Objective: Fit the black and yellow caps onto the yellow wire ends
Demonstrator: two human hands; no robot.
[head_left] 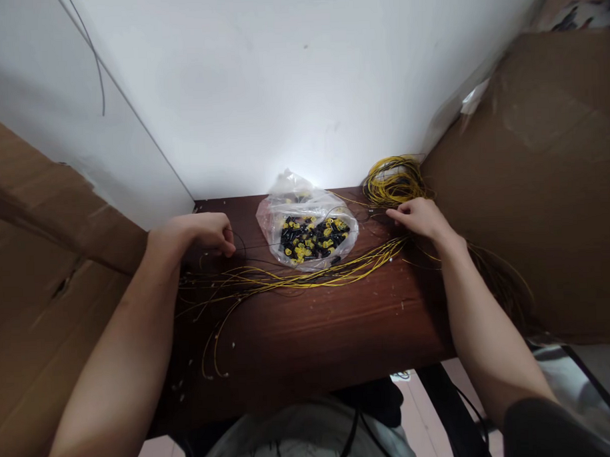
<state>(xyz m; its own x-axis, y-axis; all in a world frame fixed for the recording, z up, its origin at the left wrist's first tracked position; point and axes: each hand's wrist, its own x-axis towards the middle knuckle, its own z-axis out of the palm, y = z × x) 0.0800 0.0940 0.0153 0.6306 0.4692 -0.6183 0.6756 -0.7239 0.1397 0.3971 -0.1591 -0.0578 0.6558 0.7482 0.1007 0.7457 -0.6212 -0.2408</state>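
Note:
My left hand (212,235) is closed at the left of the table, with a thin black wire (243,246) running out from its curled fingers. My right hand (419,218) pinches a thin wire at the right, close to a coil of yellow and black wires (396,182). Between the hands sits an open clear plastic bag (267,223) holding many small black and yellow connector-like pieces (315,240). In front of the bag a loose bundle of yellow and black wires (311,279) lies across the table, its ends fanned out on the left. The fingertips are partly hidden.
The dark brown table (309,335) meets a white wall panel (280,89) at the back. Cardboard stands on the left (51,284) and a large cardboard box (548,180) on the right. Small white scraps (180,386) lie near the table's left front. A grey wire (99,76) hangs at upper left.

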